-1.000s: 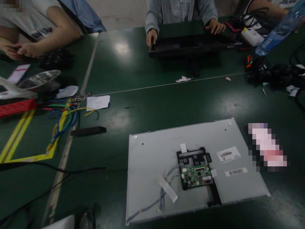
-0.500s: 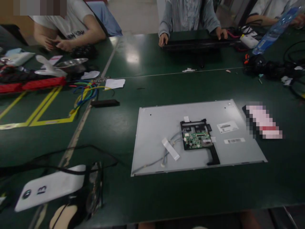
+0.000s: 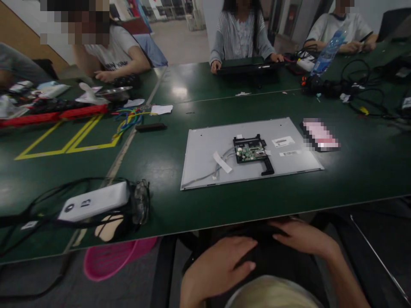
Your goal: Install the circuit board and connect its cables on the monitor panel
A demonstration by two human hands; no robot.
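So the grey panel (image 3: 205,147) is laid flat on the green table (image 3: 160,158), out past the left hand (image 3: 218,265) and right hand (image 3: 303,235), both loosely spread, seemingly rested on the dim lap (image 3: 269,259).

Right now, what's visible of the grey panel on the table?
The grey panel lies flat on the green table: a rectangular, metal-looking sheet with two white labels. On it sits a black bracket with a green circuit board; cables run from the board towards one corner, with a white strip across them. Neither the left hand nor right hand touches it.
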